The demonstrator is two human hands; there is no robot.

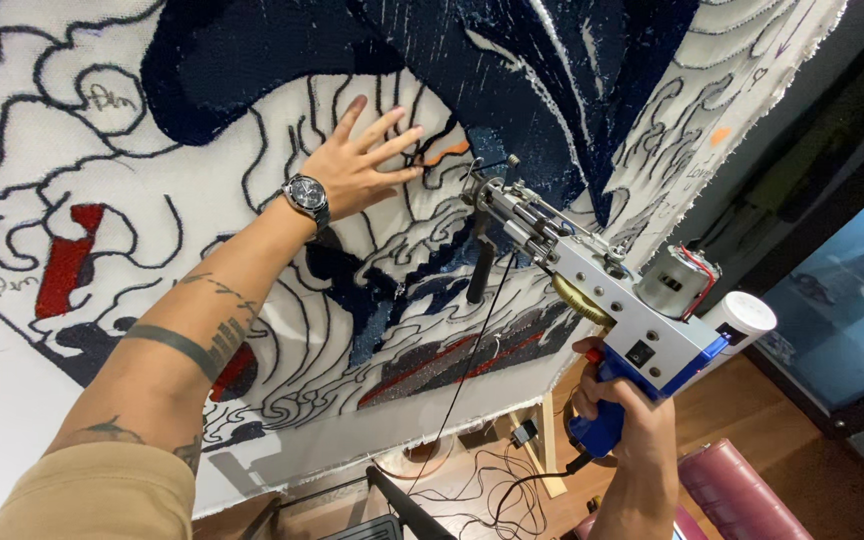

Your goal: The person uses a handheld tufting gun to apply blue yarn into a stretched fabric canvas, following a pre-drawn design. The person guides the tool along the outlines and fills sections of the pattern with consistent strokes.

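My left hand, with a wristwatch on the wrist, lies flat with fingers spread against a stretched white cloth drawn with black outlines and partly filled with dark blue, red and orange yarn. My right hand grips the blue handle of a tufting gun. The gun's needle end points at the cloth just right of my left fingertips, close to a dark blue tufted patch. A thin dark yarn strand hangs down from the gun.
The cloth's frayed right edge sits on a wooden frame with a leg on the wood floor. Cables and a small plug lie below. A maroon roll lies at lower right, beside a dark glass-fronted cabinet.
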